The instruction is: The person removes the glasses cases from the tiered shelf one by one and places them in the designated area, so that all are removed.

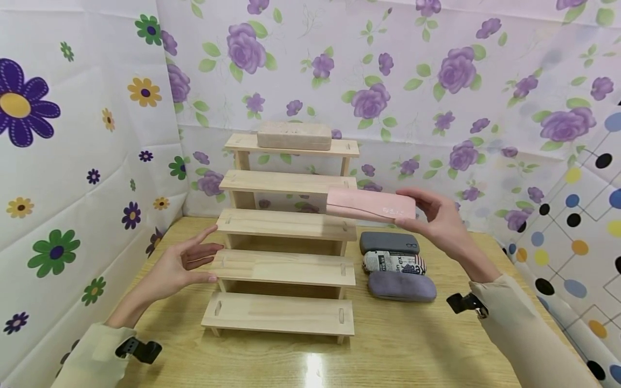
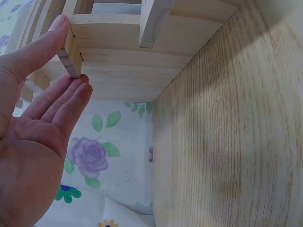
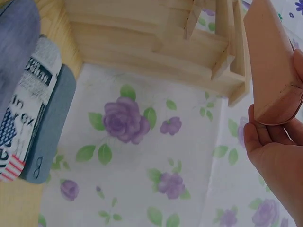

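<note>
My right hand pinches the right end of a pink glasses case, holding it in the air before the right ends of the upper-middle shelves. In the right wrist view the same case appears end-on, with fingers under its near end. A pale wooden stepped rack stands on the table. At its left side, my left hand holds the end of the second shelf from the bottom between thumb and fingers. The left wrist view shows the thumb and fingertips on opposite sides of that board.
A beige glasses case lies on the top shelf. Right of the rack, a dark grey case, a printed newspaper-pattern case and a purple-grey case lie in a row on the wooden table. Flowered cloth walls surround it.
</note>
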`<state>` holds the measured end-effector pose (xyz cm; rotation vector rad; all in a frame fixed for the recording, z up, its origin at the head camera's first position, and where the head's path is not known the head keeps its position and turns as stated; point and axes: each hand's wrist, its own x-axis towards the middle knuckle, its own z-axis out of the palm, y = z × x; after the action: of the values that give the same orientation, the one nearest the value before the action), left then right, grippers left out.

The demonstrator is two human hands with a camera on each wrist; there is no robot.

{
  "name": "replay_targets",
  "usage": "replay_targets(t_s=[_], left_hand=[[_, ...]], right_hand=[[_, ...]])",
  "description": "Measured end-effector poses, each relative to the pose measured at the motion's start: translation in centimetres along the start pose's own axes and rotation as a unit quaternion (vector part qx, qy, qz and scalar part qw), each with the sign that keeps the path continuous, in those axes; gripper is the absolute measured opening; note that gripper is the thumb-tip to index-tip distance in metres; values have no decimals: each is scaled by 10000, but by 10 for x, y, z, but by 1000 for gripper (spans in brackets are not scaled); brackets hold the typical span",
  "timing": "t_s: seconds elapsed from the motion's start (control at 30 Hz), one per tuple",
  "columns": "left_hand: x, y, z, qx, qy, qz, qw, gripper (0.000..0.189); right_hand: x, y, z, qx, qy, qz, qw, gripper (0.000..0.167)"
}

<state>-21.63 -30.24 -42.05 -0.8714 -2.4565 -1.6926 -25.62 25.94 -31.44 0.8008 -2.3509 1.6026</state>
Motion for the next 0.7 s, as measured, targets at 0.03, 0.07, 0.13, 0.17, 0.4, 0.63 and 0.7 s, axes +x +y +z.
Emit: replay_targets(t_s=[0.03, 0.07, 0.13, 0.17, 0.4, 0.63, 0.7], left_hand=[[0, 0, 0, -8, -1, -4, 10000, 106], [0, 0, 0, -17, -5, -7, 10000, 106], [0, 0, 0, -38, -8, -19, 10000, 107], [0, 0, 0, -51, -11, -23, 10000, 107], [0, 0, 0, -64, -20, -33, 10000, 107], [0, -2, 0, -40, -13, -6, 10000, 107], [0, -2, 0, -31, -9, -2, 10000, 106]], right_hand=[[-4, 1, -3, -22, 9, -22, 10000, 54], [-7, 2, -5, -70, 18, -52, 10000, 54], [-14, 5, -10, -160, 15, -112, 9998, 55], [-17, 6, -13, -195, 10, -125, 9997, 55], [-43, 12, -28, -577, -5, 134, 9982, 55], [-72, 22, -40, -689, -88, 281, 9972, 58], [-80, 27, -43, -686, -119, 238, 9973, 58]])
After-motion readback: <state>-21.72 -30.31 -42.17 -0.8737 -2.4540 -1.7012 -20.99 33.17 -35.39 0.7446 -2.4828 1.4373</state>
